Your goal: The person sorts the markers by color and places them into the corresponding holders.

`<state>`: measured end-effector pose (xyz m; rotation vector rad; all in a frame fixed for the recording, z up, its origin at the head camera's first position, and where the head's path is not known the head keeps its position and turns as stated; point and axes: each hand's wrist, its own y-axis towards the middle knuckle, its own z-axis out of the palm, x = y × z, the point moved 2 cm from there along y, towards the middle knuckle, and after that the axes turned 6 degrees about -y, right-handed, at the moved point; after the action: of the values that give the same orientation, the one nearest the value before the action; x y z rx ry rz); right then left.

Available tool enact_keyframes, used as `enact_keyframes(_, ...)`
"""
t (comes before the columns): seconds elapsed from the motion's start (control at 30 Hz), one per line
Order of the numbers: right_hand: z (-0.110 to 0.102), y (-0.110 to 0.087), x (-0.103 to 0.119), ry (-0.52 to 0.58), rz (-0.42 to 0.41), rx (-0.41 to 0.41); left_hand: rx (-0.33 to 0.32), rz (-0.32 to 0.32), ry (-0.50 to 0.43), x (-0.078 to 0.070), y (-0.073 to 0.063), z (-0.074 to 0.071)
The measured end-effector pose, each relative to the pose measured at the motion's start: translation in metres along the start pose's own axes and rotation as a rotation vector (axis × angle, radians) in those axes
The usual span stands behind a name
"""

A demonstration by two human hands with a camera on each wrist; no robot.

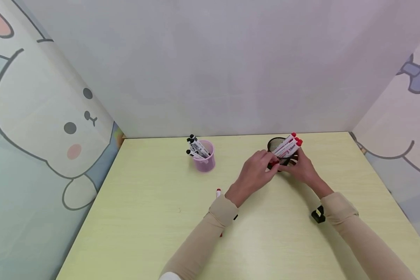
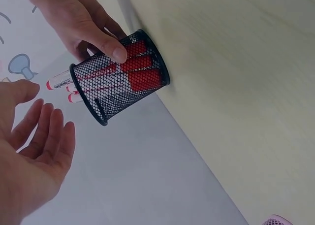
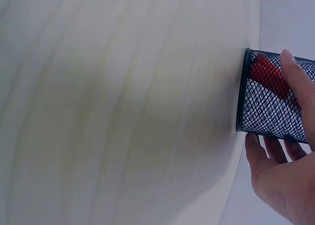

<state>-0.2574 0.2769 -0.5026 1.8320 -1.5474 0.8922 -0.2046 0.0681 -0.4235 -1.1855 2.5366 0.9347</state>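
A black mesh pen cup (image 1: pixel 277 143) stands at the back right of the table, holding several white markers (image 1: pixel 287 149) with red ends. My right hand (image 1: pixel 302 167) grips the cup's side, its thumb pressed along the mesh in the right wrist view. Close to the cup's mouth is my left hand (image 2: pixel 37 156), its fingers loosely bent around nothing. The red marker caps (image 2: pixel 142 67) show through the mesh near the cup's base. In the head view my left hand (image 1: pixel 254 171) overlaps the near side of the cup.
Left of the mesh cup, a purple cup (image 1: pixel 205 165) holds several white markers (image 1: pixel 198 147) with black ends. A red-ended marker (image 1: pixel 218 193) lies on the table (image 1: pixel 143 217), partly hidden by my left sleeve. A red tip (image 1: pixel 221 235) shows beneath that forearm. A pale wall (image 1: pixel 210 77) rises behind.
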Motion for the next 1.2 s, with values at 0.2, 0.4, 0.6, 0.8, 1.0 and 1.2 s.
enact_keyframes(0.2,0.0,-0.002,0.002,0.032,0.018,0.006,-0.052,0.016,0.057,0.001,-0.009,-0.006)
enact_keyframes(0.4,0.0,-0.002,0.003,0.03,0.003,0.002,-0.097,0.05,0.068,0.004,-0.019,-0.013)
enact_keyframes(0.6,0.0,0.0,0.001,0.023,0.001,0.001,-0.086,0.046,0.077,0.006,-0.028,-0.017)
enact_keyframes(0.8,0.001,0.0,0.0,0.022,0.016,0.002,-0.066,0.018,0.086,0.009,-0.038,-0.018)
enact_keyframes(1.0,0.001,-0.001,0.002,0.019,0.019,-0.004,-0.069,0.001,0.108,0.011,-0.049,-0.021)
enact_keyframes(1.2,0.001,-0.002,0.003,0.023,0.017,-0.005,-0.087,-0.024,0.109,0.014,-0.063,-0.027)
